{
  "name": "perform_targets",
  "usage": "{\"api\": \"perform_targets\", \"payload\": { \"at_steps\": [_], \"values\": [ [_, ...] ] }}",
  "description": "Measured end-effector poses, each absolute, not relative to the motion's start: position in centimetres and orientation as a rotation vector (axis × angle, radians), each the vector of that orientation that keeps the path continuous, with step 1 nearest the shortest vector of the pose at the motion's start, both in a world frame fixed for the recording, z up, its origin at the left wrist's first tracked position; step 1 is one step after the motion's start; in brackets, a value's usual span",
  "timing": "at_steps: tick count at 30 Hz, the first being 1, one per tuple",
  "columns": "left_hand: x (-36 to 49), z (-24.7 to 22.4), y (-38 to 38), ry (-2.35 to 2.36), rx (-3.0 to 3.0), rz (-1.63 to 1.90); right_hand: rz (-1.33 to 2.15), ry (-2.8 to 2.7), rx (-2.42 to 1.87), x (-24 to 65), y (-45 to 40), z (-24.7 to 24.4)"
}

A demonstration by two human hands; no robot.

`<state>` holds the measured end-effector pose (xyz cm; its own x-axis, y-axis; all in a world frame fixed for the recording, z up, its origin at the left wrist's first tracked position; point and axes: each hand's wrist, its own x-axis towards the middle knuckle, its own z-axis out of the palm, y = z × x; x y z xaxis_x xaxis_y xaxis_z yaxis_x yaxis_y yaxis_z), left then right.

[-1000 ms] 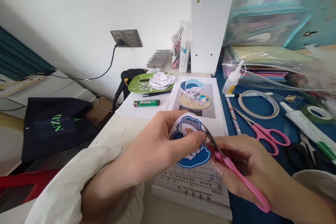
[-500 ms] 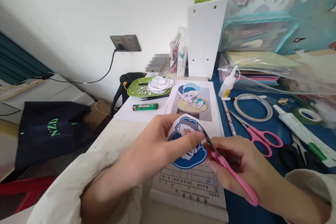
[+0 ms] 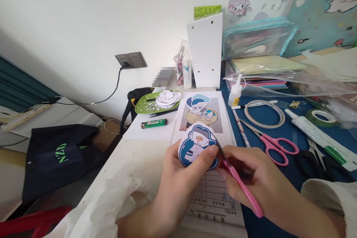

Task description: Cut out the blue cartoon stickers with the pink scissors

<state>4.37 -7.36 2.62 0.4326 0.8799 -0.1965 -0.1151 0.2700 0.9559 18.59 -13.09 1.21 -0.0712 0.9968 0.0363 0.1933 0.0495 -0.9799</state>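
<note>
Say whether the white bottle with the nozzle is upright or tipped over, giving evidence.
Upright: the white bottle has its base down on the blue surface and its nozzle pointing up.

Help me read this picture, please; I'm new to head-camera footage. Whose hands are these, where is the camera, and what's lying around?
No machine here: these are a person's own bare hands. The camera sits on their head, looking forward and down. The left hand holds a blue-and-white cartoon cutout. The right hand holds pink-handled scissors, their blades at the cutout's edge. On the surface beyond lie a printed sheet, a green lighter and a green tray. On the right are a second pink-handled pair, a roll of tape and a small white bottle.
</note>
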Motion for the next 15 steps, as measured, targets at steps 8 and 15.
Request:
{"api": "perform_targets", "payload": {
  "at_steps": [8, 15],
  "values": [
    [4.39, 2.49, -7.37, 0.746, 1.105, 0.793, 1.086, -1.488, -1.346, 18.46, -12.95, 1.14],
    [4.21, 2.64, -7.29, 0.692, 1.064, 0.770, 1.074, -1.515, -1.292, 18.47, -13.13, 0.78]
  ]
}}
